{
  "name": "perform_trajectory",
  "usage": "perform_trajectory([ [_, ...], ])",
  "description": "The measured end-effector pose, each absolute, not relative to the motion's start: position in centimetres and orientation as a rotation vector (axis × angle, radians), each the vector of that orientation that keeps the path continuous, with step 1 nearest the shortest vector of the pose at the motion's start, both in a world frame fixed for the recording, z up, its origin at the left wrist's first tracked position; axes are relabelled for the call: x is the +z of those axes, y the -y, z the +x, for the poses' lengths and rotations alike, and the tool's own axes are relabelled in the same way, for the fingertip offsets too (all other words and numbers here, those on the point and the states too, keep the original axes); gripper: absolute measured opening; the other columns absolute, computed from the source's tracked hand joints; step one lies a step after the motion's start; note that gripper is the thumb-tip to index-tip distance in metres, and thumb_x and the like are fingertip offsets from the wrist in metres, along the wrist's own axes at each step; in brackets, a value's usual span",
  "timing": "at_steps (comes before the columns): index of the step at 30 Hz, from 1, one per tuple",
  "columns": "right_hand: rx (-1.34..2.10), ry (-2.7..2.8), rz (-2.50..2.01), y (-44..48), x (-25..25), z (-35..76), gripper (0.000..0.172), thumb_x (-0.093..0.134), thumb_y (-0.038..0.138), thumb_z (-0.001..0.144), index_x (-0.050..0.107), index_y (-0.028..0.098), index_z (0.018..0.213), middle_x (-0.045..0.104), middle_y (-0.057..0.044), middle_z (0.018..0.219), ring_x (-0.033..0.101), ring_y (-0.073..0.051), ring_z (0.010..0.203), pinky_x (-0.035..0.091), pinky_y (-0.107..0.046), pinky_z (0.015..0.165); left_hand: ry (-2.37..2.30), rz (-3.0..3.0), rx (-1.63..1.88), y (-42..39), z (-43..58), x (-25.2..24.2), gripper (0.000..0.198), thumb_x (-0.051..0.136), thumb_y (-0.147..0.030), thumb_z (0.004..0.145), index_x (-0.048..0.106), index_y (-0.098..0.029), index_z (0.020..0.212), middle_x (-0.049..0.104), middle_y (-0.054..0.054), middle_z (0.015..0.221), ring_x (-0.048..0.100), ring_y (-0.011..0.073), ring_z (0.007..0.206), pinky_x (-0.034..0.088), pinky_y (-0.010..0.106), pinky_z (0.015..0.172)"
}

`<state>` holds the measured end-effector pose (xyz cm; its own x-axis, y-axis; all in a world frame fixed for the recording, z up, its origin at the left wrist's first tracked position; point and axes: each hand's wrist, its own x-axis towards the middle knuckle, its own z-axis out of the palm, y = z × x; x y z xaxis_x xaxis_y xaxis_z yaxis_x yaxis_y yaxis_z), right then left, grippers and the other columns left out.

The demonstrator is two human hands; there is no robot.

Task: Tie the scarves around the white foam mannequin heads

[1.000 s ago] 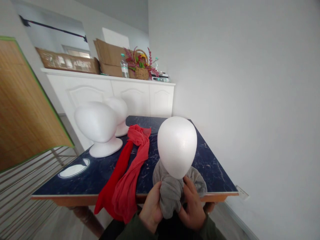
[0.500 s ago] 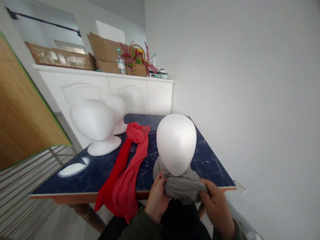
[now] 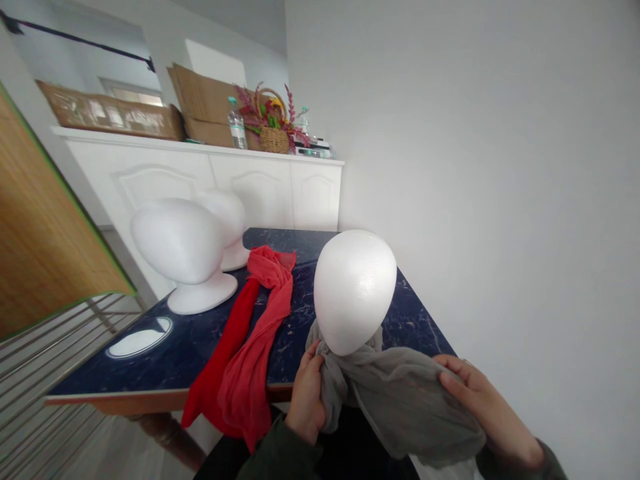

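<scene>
A white foam mannequin head [image 3: 354, 290] stands near the front edge of the table, a grey scarf [image 3: 413, 393] wrapped around its neck. My left hand [image 3: 309, 393] pinches the scarf close under the chin, on the left side. Out to the right, my right hand [image 3: 477, 400] grips the scarf's loose part, which stretches away from the neck and hangs beyond the table edge. Left of the head lie a coral scarf [image 3: 265, 327] and a bright red cloth [image 3: 225, 353], both drooping over the front edge.
Two more white foam heads, the nearer one [image 3: 180, 243] and another behind it [image 3: 225, 217], stand at the table's left. The dark blue marbled table [image 3: 310, 267] adjoins a white wall [image 3: 475, 167]. Behind is a white cabinet [image 3: 260, 180] bearing boxes, bottles and a flower basket [image 3: 274, 139]. A metal rack [image 3: 50, 373] stands left.
My right hand has pulled the grey scarf's bunched part out to the right, and it now spreads wide and hangs lower. My left hand stays by the neck, and the view shifts slightly.
</scene>
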<state>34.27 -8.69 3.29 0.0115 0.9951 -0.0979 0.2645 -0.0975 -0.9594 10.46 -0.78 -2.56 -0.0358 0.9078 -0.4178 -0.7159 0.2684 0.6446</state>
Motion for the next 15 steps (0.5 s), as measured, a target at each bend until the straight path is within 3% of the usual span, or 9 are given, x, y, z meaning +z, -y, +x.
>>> perform_trajectory([
  [3,1.356,1.588,-1.455,8.2,1.8,35.6,0.034,0.054,0.046,0.078,0.061,0.017,0.096,0.064,-0.004,0.087,0.060,-0.018,0.076,0.046,-0.027,0.066,-0.959,0.346,1.338,1.3,10.4,-2.7,0.037,0.049,-0.007,0.072,0.051,-0.022,0.106,0.064,0.005,0.097,0.062,0.0175,0.089,0.047,0.032,0.084],
  [6,1.142,1.823,-1.538,7.8,-1.0,35.6,0.027,0.057,0.039,0.077,0.064,0.021,0.096,0.065,-0.004,0.096,0.059,-0.022,0.089,0.045,-0.034,0.080,-0.996,0.610,1.300,2.4,9.8,-3.3,0.038,0.053,-0.013,0.074,0.050,-0.023,0.110,0.058,0.006,0.115,0.055,0.0195,0.105,0.040,0.034,0.095],
  [8,1.005,1.862,-1.539,7.6,-3.2,34.6,0.028,0.056,0.038,0.077,0.064,0.023,0.100,0.065,-0.005,0.098,0.060,-0.023,0.089,0.046,-0.037,0.079,-1.038,0.907,1.256,3.5,9.1,-4.1,0.042,0.057,-0.017,0.074,0.051,-0.023,0.115,0.052,0.006,0.125,0.046,0.0205,0.117,0.032,0.034,0.103],
  [12,0.781,1.638,-1.562,7.2,-6.4,30.9,0.039,0.051,0.041,0.080,0.057,0.021,0.113,0.064,-0.007,0.101,0.062,-0.022,0.088,0.049,-0.036,0.075,-1.091,1.496,0.982,6.2,7.4,-5.1,0.046,0.060,-0.024,0.074,0.054,-0.025,0.120,0.044,0.006,0.134,0.034,0.0249,0.127,0.018,0.040,0.109],
  [15,0.636,1.535,-1.612,6.4,-6.6,27.9,0.058,0.051,0.042,0.080,0.039,0.017,0.130,0.061,-0.010,0.105,0.060,-0.022,0.094,0.046,-0.038,0.085,-1.049,1.804,0.720,7.5,6.2,-4.4,0.047,0.060,-0.022,0.072,0.056,-0.032,0.118,0.032,0.002,0.142,0.031,0.0296,0.128,0.021,0.044,0.107],
])
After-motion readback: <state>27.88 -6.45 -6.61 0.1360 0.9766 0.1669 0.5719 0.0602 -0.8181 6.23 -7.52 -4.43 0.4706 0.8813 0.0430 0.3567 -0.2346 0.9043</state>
